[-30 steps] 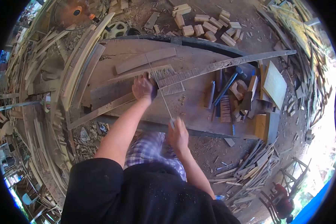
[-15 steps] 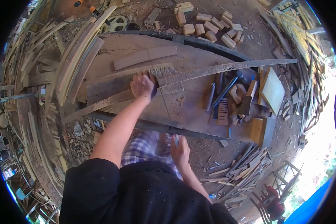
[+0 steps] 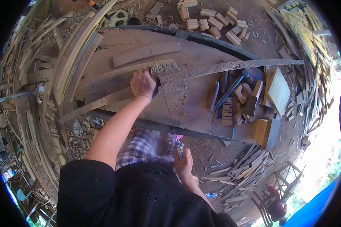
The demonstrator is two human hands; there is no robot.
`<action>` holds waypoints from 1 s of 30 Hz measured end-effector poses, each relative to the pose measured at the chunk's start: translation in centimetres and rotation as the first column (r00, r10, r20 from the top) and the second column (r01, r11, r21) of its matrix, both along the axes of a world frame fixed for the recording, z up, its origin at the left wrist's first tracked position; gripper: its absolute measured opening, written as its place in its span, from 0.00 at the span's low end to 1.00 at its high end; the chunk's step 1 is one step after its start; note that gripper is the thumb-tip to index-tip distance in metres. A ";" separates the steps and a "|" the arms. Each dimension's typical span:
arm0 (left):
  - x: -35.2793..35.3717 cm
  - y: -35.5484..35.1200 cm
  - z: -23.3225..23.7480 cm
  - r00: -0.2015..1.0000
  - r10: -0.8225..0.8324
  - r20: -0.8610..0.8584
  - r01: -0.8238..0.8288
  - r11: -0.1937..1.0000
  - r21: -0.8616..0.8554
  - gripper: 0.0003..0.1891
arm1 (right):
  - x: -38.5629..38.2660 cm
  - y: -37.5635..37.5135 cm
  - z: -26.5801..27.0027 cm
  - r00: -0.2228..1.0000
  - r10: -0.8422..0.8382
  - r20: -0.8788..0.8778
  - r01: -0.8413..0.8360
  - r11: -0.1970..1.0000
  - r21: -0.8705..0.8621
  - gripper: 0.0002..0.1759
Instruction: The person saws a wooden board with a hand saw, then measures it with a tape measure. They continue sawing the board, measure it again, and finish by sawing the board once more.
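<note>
My left hand is closed over a long curved wooden strip lying across the workbench, its fingers curled beside other boards. Under the strip is a short rough-cut board. My right hand is wrapped around the handle of a handsaw, low and close to my body. Seen nearly edge-on, the thin blade runs up past the bench edge to the wood just right of my left hand. Whether its teeth touch the wood cannot be made out. Behind lies a separate curved board.
On the bench to the right are a hammer, a dark cylindrical tool, and wooden blocks. Cut blocks lie on the ground beyond. Long planks rest at the left; offcuts pile at lower right.
My right hand has moved slightly down toward my body with the handsaw. My left hand stays on the strip; the view has shifted slightly.
</note>
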State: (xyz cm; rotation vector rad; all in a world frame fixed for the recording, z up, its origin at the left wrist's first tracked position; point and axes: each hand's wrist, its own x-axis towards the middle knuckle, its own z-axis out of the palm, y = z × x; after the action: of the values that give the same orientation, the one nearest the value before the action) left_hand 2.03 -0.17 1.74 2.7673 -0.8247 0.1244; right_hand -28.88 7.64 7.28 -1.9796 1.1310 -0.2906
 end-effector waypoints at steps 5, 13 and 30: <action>-0.6 0.5 1.0 0.999 -0.045 0.011 0.045 0.998 0.041 0.11 | 11.5 -5.8 -1.5 0.993 0.002 0.116 0.009 0.995 -0.095 0.10; 0.1 0.2 0.4 0.998 -0.047 -0.034 0.049 0.998 0.036 0.10 | 0.6 -0.2 -0.4 0.999 -0.037 -0.013 0.037 0.999 -0.018 0.12; -0.3 0.4 0.5 0.997 -0.065 0.030 0.064 0.998 0.030 0.13 | 11.2 -5.0 -1.3 0.995 -0.037 0.097 0.048 0.993 -0.110 0.10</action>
State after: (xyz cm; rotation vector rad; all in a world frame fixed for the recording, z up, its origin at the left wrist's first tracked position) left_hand 1.69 0.23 2.20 2.7689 -0.9296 0.1445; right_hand -17.72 2.63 6.00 -2.0186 1.1189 -0.4748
